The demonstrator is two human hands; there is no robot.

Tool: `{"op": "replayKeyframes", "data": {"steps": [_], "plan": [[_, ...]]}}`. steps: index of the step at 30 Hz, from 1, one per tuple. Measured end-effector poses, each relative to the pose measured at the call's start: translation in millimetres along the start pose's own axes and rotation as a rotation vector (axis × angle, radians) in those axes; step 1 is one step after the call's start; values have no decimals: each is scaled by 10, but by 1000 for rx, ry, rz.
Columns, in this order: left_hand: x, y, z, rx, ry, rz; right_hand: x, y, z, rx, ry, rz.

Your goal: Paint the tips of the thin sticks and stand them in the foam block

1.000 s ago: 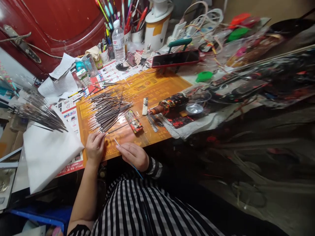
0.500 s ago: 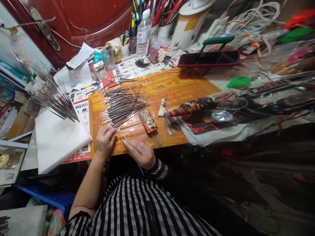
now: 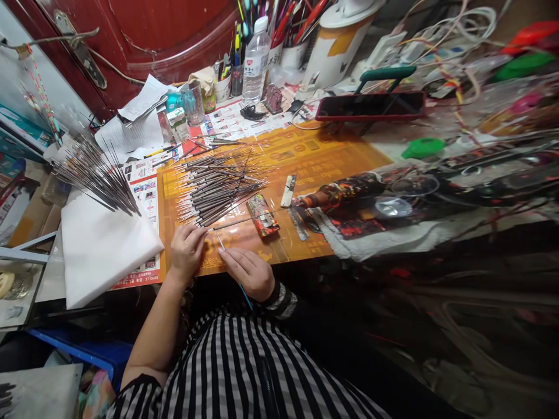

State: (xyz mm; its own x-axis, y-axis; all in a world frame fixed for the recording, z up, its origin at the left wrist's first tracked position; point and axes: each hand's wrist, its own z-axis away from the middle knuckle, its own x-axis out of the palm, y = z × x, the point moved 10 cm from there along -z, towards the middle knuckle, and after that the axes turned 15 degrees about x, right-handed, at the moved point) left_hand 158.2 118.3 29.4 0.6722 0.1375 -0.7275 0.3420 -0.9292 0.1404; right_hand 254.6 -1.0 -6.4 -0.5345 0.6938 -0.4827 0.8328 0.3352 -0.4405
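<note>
"Just beyond both hands, what lies in the head view?"

"An orange sheet (image 3: 323,157), with a pile of dark sticks (image 3: 213,195) heaped on it, right past the left hand (image 3: 188,250)."

"And what is that hand doing?"

"Its fingers are pinched together on the near end of one thin stick (image 3: 233,224), which runs off to the right, in front of the right hand (image 3: 250,272)."

"Is the right one free?"

"No, its fingers close narrowly round a slim blue-handled brush (image 3: 245,295). The tip points up toward the stick's held end; whether they touch, I can't tell."

"Anything in the way?"

"Ahead of the right hand, a paint-spattered block (image 3: 262,215) sits where the stick crosses over. A pale strip (image 3: 289,191) and a flat metal blade (image 3: 299,224) lie farther right, near a blotched dark handle (image 3: 353,189). The pile crowds the left fingers."

"What about the left side?"

"A white foam slab (image 3: 105,250) lies beside the left hand, a fan of more sticks (image 3: 102,183) over its far edge."

"And farthest from the hands?"

"A clear bottle (image 3: 255,70) straight out, a propped phone (image 3: 371,106) right of it, and a green lid (image 3: 423,148) farther right, nearer the hands."
</note>
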Motion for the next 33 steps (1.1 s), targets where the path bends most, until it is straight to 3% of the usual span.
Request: {"op": "replayKeyframes", "data": {"steps": [33], "plan": [[-35,52,-17,47,33,2,-8,-30,-11,-13,-20,2]]}}
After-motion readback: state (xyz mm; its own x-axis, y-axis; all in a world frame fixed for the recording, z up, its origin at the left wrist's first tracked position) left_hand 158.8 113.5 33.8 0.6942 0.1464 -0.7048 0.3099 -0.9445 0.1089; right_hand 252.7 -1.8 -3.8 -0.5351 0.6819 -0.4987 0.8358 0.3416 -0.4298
